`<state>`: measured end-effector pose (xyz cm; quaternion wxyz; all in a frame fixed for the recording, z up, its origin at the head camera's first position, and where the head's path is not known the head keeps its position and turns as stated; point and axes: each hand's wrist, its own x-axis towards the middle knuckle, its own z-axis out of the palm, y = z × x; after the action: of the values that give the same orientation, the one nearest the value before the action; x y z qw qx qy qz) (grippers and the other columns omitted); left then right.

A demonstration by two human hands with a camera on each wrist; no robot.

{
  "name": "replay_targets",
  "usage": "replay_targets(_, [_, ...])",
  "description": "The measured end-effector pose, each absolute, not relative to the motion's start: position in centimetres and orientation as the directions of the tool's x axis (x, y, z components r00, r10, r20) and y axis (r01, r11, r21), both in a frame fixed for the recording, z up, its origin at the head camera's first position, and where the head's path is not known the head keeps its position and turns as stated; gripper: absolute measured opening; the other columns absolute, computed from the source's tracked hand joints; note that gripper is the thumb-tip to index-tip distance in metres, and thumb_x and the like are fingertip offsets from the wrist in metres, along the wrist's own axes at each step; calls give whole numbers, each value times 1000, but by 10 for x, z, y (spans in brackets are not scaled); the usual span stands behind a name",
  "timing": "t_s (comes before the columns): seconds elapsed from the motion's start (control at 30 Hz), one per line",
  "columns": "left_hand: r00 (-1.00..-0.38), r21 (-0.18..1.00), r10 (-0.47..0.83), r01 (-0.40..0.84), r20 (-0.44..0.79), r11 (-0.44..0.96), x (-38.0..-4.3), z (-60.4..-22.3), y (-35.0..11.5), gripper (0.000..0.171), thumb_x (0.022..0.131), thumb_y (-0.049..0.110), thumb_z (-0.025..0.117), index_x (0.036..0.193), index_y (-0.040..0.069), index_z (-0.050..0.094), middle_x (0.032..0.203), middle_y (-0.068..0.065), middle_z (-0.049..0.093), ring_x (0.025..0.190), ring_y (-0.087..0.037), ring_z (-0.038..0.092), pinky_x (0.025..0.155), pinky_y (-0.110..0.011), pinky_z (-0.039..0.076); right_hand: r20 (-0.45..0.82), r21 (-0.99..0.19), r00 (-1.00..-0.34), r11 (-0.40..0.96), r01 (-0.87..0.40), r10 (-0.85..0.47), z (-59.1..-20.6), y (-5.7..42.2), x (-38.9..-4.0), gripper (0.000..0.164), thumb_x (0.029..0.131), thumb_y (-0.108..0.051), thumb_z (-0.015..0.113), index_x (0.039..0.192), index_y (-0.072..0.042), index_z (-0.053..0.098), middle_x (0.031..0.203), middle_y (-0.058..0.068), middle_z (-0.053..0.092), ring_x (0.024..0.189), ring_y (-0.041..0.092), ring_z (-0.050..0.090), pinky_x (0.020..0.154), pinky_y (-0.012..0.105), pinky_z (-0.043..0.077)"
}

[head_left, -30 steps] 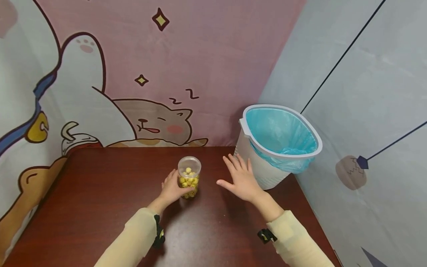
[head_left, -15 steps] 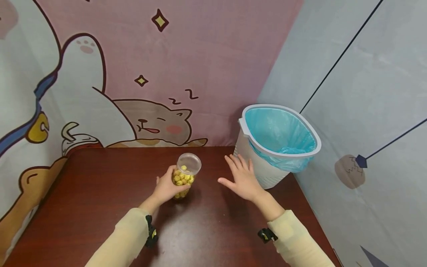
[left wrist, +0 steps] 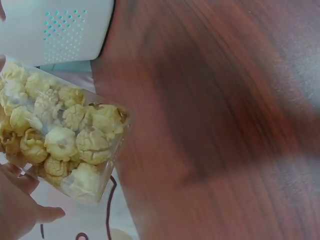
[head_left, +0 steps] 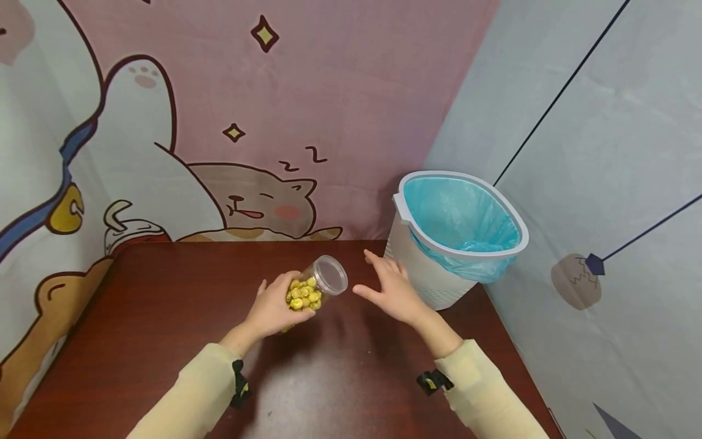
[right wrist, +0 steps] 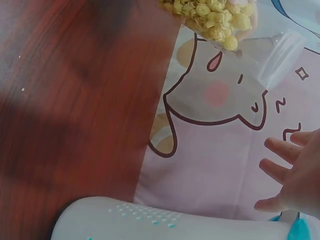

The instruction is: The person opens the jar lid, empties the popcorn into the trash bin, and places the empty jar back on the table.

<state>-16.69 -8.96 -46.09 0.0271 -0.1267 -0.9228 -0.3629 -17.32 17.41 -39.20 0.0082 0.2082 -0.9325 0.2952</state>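
A clear plastic jar [head_left: 304, 294] of yellow popcorn [left wrist: 62, 130] is held in my left hand [head_left: 274, 308], fingers and thumb round its side. Its clear lidded end [head_left: 331, 275] tilts up and to the right, toward my other hand. In the left wrist view the jar's flat base stands over the table, with a shadow below it. My right hand [head_left: 396, 291] is just right of the lid, fingers spread and slightly bent, holding nothing. The right wrist view has those spread fingers [right wrist: 275, 172] apart from the jar.
A white bin [head_left: 433, 286] with a blue liner [head_left: 455, 210] stands at the table's back right, close behind my right hand. The dark red-brown table [head_left: 181, 317] meets a cartoon-printed wall cloth [head_left: 356, 122] at the back and a grey one [head_left: 620, 152] on the right.
My left hand has lifted the jar and tipped it from upright to leaning right. My right hand has stayed near its place, its fingers now more bent.
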Motion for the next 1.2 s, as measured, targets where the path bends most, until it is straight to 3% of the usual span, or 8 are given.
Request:
replay_targets(0.4, [-937,532,311,346,158,773,-163,-445,-78,77,64,53,76,123,14,49,114,-3,61,108,-22,58,107,-63,20,110,-577,-893,704,-414,-436,-386,159,-172,73,87,-44,60,144,-9,33,131,12,55,124,31,42,107,65,9])
replay_targets(0.73, [-926,499,332,378,183,780,-164,-440,-76,80,64,53,76,128,13,48,117,-5,60,111,-23,56,106,-62,23,91,-585,-900,708,-395,-427,-388,151,-173,72,83,-45,65,140,-9,40,137,9,51,124,29,46,107,66,9])
replay_targets(1.2, [-888,500,413,457,205,735,-161,-426,-77,71,63,51,78,118,15,53,110,1,64,100,-16,61,103,-56,30,157,-617,-904,676,-404,-397,-380,146,-169,59,79,-35,70,127,-4,54,124,14,60,114,31,55,105,58,27])
